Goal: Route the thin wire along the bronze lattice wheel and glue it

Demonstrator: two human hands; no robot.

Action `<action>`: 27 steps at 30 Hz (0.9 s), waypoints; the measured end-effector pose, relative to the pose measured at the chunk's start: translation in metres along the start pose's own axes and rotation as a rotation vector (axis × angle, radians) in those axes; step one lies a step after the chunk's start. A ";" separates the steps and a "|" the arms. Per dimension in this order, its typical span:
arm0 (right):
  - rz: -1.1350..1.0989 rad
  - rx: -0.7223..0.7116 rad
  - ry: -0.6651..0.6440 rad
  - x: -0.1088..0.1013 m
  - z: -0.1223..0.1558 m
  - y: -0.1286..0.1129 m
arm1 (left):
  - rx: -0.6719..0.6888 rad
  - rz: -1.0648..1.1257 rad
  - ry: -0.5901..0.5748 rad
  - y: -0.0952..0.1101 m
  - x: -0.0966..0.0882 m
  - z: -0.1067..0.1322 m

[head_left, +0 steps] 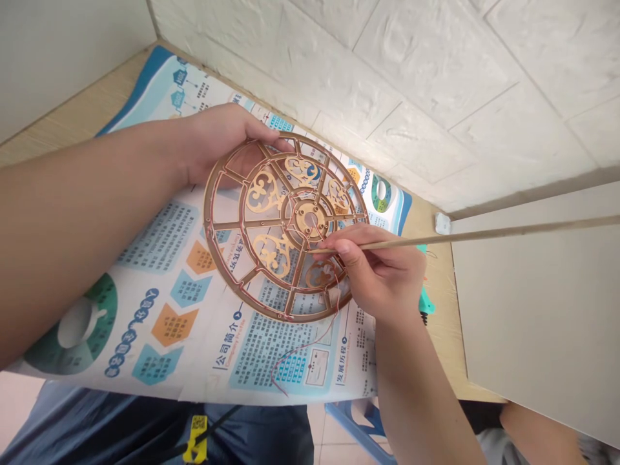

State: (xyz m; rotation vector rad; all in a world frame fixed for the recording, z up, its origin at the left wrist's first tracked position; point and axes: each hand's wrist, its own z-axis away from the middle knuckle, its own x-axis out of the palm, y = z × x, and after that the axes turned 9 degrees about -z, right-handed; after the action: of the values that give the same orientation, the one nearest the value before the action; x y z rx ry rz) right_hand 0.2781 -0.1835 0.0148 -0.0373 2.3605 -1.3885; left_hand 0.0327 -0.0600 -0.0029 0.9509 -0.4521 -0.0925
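Note:
A round golden openwork frame, with rings, spokes and scroll ornaments, is held tilted above the printed sheet. My left hand grips its upper left rim, thumb on top and the other fingers behind it. In my right hand a thin wooden stick is pinched, its tip at the lower edge of the frame's hub. Thin reddish wire runs along the rings and spokes. A loose end of it hangs past the lower right rim and curls over the sheet.
Beneath lies a printed paper sheet on a wooden table. A white brick-patterned wall stands behind, and a pale panel at the right. A teal tool lies partly hidden beside my right wrist. Another person's arm shows at lower right.

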 end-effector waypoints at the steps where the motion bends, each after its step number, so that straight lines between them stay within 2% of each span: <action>1: 0.002 0.010 0.002 0.000 0.000 0.000 | 0.000 0.002 -0.003 0.000 0.000 0.000; 9: 0.039 0.155 0.002 0.002 -0.001 -0.003 | -0.006 0.019 -0.005 0.000 0.004 0.001; 21: 0.028 0.141 -0.077 0.004 -0.003 -0.002 | 0.000 0.000 0.053 0.000 0.008 0.003; 27: 0.061 0.139 -0.164 0.003 -0.007 -0.004 | 0.002 0.000 0.048 -0.001 0.010 0.005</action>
State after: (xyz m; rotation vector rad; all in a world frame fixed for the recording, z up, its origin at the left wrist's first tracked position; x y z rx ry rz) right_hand 0.2725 -0.1805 0.0207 -0.0382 2.1108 -1.4581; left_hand 0.0402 -0.0669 0.0025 0.9529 -0.4085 -0.0690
